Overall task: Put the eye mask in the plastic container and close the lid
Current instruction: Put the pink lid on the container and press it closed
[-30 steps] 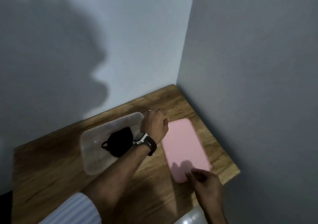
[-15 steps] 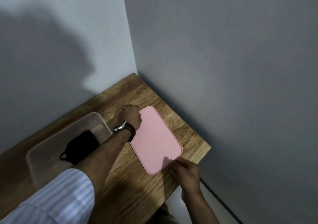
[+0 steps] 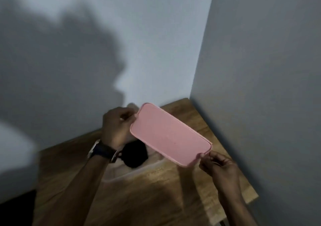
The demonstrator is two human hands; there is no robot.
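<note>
Gripped at opposite ends by left hand (image 3: pixel 116 126) and right hand (image 3: pixel 218 165), pink lid (image 3: pixel 170 135) held tilted above clear container (image 3: pixel 139 171) near desk's (image 3: pixel 191 182) back right corner, eye mask (image 3: pixel 135 156) inside, left hand nearer container.

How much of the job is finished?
Done: the black eye mask lies inside the clear container. In hand: the left hand and right hand hold the pink lid above it. Left: lower the lid and press it shut.
</note>
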